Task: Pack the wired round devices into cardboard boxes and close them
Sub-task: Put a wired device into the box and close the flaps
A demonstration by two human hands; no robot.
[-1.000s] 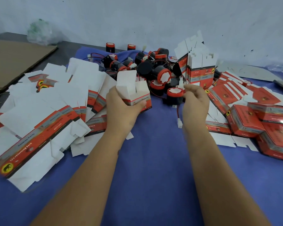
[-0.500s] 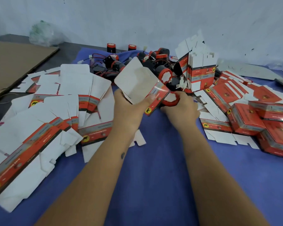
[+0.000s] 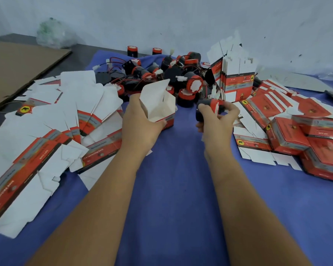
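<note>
Blue cloth (image 3: 171, 189): two hands, one box (image 3: 158, 104), one device (image 3: 212, 106).

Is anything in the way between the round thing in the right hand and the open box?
Nothing visible is. The right hand grips the round device just right of the open box, which the left hand holds. Between them lies only bare blue cloth. The box's top flaps stand up, leaving its mouth open.

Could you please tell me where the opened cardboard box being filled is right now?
In the head view, the opened box sits just left of centre, held in the left hand, flaps up, in front of the device pile.
</note>
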